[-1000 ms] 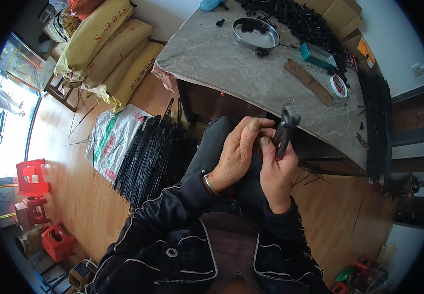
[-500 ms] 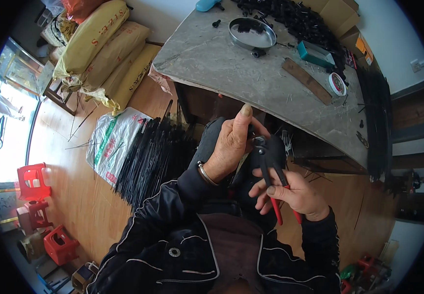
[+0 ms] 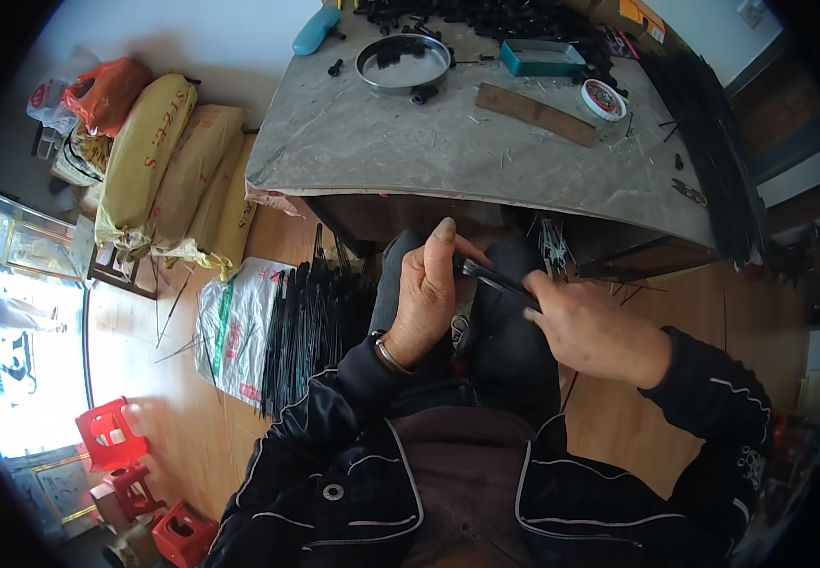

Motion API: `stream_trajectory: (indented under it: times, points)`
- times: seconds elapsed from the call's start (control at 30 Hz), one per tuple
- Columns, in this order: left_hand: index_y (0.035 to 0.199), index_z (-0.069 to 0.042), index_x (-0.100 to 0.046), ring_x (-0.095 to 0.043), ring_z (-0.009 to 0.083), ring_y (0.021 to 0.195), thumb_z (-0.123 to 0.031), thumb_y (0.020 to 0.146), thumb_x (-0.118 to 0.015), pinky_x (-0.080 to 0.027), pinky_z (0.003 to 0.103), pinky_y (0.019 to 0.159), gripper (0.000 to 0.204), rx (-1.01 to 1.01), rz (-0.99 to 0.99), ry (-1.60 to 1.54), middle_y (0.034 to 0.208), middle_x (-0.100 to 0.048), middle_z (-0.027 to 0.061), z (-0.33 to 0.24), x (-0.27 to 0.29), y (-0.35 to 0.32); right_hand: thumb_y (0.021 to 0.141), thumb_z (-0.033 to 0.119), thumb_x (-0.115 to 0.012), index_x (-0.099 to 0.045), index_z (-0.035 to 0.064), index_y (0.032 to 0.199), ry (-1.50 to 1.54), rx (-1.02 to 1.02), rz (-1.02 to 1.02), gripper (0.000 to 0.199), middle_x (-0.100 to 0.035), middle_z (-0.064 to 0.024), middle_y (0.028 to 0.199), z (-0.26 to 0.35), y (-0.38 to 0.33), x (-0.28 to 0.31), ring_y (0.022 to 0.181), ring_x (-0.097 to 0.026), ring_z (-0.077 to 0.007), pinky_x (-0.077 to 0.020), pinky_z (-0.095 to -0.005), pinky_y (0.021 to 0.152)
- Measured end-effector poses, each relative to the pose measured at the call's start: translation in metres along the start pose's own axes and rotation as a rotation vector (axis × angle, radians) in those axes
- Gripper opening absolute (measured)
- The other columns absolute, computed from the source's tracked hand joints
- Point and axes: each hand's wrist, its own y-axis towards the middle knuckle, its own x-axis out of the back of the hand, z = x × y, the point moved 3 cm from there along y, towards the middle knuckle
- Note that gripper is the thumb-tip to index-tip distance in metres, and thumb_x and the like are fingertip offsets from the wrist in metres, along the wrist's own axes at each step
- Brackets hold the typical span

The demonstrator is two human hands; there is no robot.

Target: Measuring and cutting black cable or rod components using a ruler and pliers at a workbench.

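Fingers of both hands grip thin black strip; yellow sacks left.

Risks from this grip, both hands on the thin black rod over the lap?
1. The thin black rod is pinched only at its ends by the left hand and right hand; it may slip or spring free.
2. Its tip sits close to the left thumb, so a poke seems possible.
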Motion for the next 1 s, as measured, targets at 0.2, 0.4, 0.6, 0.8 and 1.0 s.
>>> stream_trajectory:
  times: [0.2, 0.4, 0.6, 0.8, 1.0]
  points:
    - [0.072, -0.001, -0.067, -0.039, 0.0045, 0.052, -0.054, 0.1, -0.034, -0.028, 0.023, 0.049, 0.068, 0.083, 0.027, -0.043, 0.053, -0.046, -0.0028, -0.004, -0.002, 0.003, 0.092, 0.01, -0.055, -0.05, -0.0023, 0.113, 0.308, -0.105, 0.111, 0.024, -0.062, -0.0163, 0.077, -0.003, -0.004, 0.001, 0.071, -0.064, -0.0278, -0.0506, -0.0387, 0.06]
    - [0.073, -0.003, -0.061, -0.042, 0.0057, 0.049, -0.057, 0.098, -0.036, -0.032, 0.021, 0.047, 0.065, 0.07, 0.044, -0.075, 0.057, -0.049, -0.0015, -0.001, -0.004, 0.005, 0.097, 0.011, -0.049, -0.052, -0.0002, 0.111, 0.721, -0.481, 0.429, 0.018, -0.057, -0.0024, 0.077, 0.007, -0.008, 0.03, 0.062, -0.055, -0.0087, -0.0479, -0.0261, 0.054]
    - [0.074, -0.004, -0.059, -0.038, 0.0053, 0.047, -0.056, 0.098, -0.037, -0.03, 0.021, 0.045, 0.061, 0.069, 0.015, -0.047, 0.056, -0.046, -0.0023, -0.005, -0.015, 0.007, 0.096, 0.01, -0.049, -0.053, 0.0017, 0.106, 0.705, -0.461, 0.427, 0.014, -0.052, -0.0004, 0.073, -0.005, -0.006, 0.029, 0.055, -0.047, -0.0072, -0.0436, -0.0246, 0.05]
    - [0.074, -0.004, -0.064, -0.038, 0.0048, 0.046, -0.052, 0.1, -0.031, -0.027, 0.02, 0.043, 0.063, -0.08, -0.08, 0.008, 0.057, -0.046, -0.003, -0.003, -0.022, 0.011, 0.093, 0.011, -0.054, -0.053, 0.0002, 0.104, 0.487, -0.235, 0.026, 0.015, -0.058, -0.012, 0.076, -0.008, -0.004, 0.0, 0.069, -0.059, -0.0233, -0.0461, -0.0345, 0.066]
    - [0.106, -0.003, -0.061, -0.036, 0.0052, 0.048, -0.048, 0.102, -0.032, -0.03, 0.021, 0.044, 0.054, -0.754, -0.564, 0.11, 0.06, -0.042, -0.0028, -0.13, 0.062, 0.033, 0.089, 0.03, -0.063, -0.047, 0.0011, 0.098, -0.01, -0.055, -0.396, 0.034, -0.062, -0.0223, 0.079, -0.066, 0.051, 0.007, 0.077, -0.061, -0.0434, -0.046, -0.0517, 0.065]
